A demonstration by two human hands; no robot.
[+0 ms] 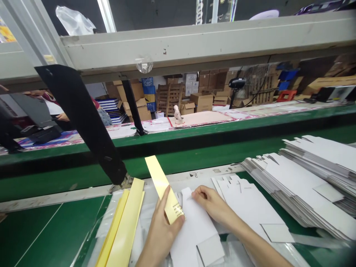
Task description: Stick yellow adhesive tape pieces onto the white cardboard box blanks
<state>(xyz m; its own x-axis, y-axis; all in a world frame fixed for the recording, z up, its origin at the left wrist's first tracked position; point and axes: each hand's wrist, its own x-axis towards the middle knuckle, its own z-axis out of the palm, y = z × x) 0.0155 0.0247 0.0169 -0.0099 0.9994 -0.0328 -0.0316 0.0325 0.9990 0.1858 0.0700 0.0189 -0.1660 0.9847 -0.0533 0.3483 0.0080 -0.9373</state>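
The white carton [196, 224] lies flat, seemingly for steadiness, the right hand [213, 204] pinching its tab [186, 194], the left hand [160, 233] gripping a yellow strip [156, 175].

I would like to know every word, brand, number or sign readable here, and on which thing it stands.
No text reads clearly.
Yellow strip in the left hand: printed lines, too small and blurred.
Dark panel at the top: light lettering, too blurred.
White boxes in the background: faint marks, too small.

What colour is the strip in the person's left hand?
The strip is pale yellow with dark print near one end, best in the head view.
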